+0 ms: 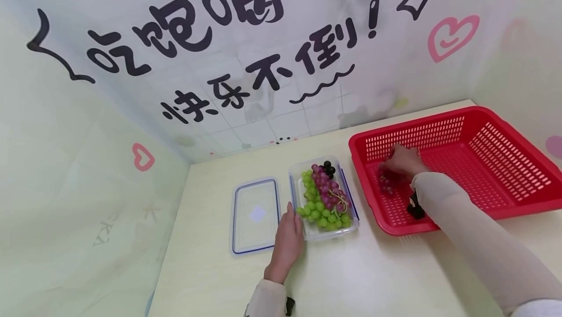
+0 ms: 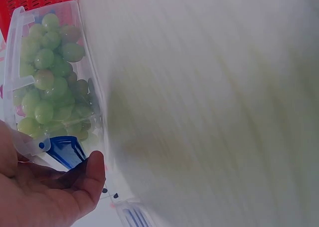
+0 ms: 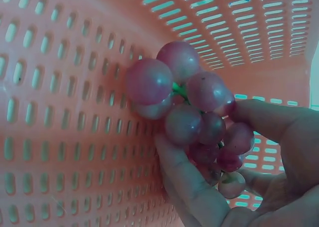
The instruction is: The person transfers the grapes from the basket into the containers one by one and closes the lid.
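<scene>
In the head view, my right hand (image 1: 401, 161) reaches into the left part of the red plastic basket (image 1: 465, 170). It grips a small bunch of red grapes (image 3: 184, 119), held close to the basket's slotted surface in the right wrist view. My left hand (image 1: 289, 239) rests along the left side of a clear plastic container (image 1: 309, 230). In the left wrist view, its fingertips touch the container by a blue clip (image 2: 67, 151). Inside the container lie green grapes (image 1: 322, 213), red grapes (image 1: 325, 185) and a few black grapes (image 1: 328, 168).
A clear lid with a blue seal (image 1: 252, 227) lies flat on the pale table (image 1: 197, 239), left of the container. Behind the table hangs a white cloth (image 1: 246, 127) with dark writing. The basket's raised rim stands right of the container.
</scene>
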Available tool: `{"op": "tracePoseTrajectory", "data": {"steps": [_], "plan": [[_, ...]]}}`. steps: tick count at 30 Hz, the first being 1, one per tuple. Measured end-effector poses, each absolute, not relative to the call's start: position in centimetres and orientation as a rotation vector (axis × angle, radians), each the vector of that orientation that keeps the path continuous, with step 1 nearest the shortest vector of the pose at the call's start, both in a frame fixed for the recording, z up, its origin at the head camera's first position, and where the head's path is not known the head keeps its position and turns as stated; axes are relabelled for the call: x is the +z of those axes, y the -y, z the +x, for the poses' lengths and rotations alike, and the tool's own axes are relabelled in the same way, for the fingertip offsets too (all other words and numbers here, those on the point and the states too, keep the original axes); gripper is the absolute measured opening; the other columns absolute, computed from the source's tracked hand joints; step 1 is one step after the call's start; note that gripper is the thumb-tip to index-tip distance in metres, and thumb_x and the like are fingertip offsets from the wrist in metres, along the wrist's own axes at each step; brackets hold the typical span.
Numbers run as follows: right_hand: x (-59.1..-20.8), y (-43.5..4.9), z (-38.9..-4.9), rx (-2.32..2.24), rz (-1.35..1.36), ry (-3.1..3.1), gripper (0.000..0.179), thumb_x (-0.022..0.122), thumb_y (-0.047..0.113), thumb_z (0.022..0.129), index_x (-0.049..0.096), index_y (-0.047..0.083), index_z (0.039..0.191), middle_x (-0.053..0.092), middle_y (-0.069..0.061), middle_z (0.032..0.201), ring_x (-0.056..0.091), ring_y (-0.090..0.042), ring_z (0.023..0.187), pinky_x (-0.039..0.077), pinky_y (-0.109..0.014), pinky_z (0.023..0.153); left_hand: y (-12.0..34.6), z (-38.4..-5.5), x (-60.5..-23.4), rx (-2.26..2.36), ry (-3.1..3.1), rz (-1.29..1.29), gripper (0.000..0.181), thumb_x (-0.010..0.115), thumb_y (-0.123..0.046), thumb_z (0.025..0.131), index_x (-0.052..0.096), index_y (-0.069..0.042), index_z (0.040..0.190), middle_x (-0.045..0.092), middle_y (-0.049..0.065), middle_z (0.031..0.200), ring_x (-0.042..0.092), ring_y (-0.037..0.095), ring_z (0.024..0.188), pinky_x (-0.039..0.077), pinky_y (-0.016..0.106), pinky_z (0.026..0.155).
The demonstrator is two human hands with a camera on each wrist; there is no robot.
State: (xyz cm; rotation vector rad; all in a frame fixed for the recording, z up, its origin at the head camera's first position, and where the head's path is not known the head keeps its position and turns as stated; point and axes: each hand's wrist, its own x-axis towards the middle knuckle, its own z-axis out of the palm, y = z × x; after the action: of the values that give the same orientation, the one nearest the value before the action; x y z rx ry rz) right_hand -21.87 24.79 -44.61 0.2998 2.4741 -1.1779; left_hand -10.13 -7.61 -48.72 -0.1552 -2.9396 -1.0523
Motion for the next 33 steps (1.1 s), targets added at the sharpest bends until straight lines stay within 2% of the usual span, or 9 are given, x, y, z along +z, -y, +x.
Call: {"op": "tracePoseTrajectory", "data": {"steps": [3, 8, 20, 26, 33], "plan": [[-44.66, -24.74, -21.95, -1.185, 0.293, -2.468, 0.063, 0.069, 0.024, 0.09, 0.039, -0.005, 0.138, 0.046, -0.028, 0.126, 0.038, -0.045, 0.118, 0.04, -0.065, 0.102, 7.67, -10.15, -48.72, -1.064, 2.942, -0.154, 0.05, 0.036, -0.012, 0.108, 0.028, 0.016, 0.147, 0.059, 0.028, 0.117, 0.059, 0.032, 0.098, 0.051, 0.048, 0.087], [-44.64, -25.0, -22.04, -1.179, 0.264, -2.462, 0.057, 0.064, 0.021, 0.093, 0.041, -0.007, 0.136, 0.051, -0.029, 0.122, 0.052, -0.042, 0.108, 0.048, -0.059, 0.096, 7.66, -10.18, -48.76, -1.084, 2.947, -0.148, 0.05, 0.035, -0.012, 0.108, 0.027, 0.016, 0.148, 0.057, 0.031, 0.121, 0.059, 0.037, 0.106, 0.05, 0.05, 0.092], [-44.6, -25.6, -22.54, -1.255, 0.258, -2.397, 0.052, 0.066, 0.014, 0.092, 0.042, -0.007, 0.134, 0.056, -0.029, 0.12, 0.062, -0.036, 0.1, 0.053, -0.052, 0.093, 7.78, -10.05, -48.5, -1.061, 2.946, -0.151, 0.049, 0.036, -0.011, 0.108, 0.028, 0.017, 0.147, 0.058, 0.031, 0.12, 0.059, 0.038, 0.107, 0.05, 0.05, 0.092], [-44.41, -25.69, -22.57, -1.243, 0.242, -2.413, 0.047, 0.065, 0.014, 0.093, 0.045, -0.006, 0.13, 0.056, -0.027, 0.118, 0.059, -0.036, 0.1, 0.052, -0.049, 0.09, 7.78, -10.17, -48.34, -1.067, 2.952, -0.148, 0.05, 0.035, -0.013, 0.108, 0.027, 0.016, 0.148, 0.056, 0.032, 0.125, 0.057, 0.041, 0.113, 0.049, 0.051, 0.096], [-44.44, -25.7, -22.25, -1.275, 0.236, -2.369, 0.057, 0.068, 0.016, 0.092, 0.043, -0.005, 0.139, 0.054, -0.028, 0.126, 0.061, -0.037, 0.105, 0.05, -0.055, 0.098, 7.91, -10.09, -48.56, -1.071, 2.939, -0.158, 0.049, 0.036, -0.01, 0.107, 0.028, 0.017, 0.147, 0.056, 0.032, 0.124, 0.058, 0.04, 0.111, 0.05, 0.051, 0.094]]}}
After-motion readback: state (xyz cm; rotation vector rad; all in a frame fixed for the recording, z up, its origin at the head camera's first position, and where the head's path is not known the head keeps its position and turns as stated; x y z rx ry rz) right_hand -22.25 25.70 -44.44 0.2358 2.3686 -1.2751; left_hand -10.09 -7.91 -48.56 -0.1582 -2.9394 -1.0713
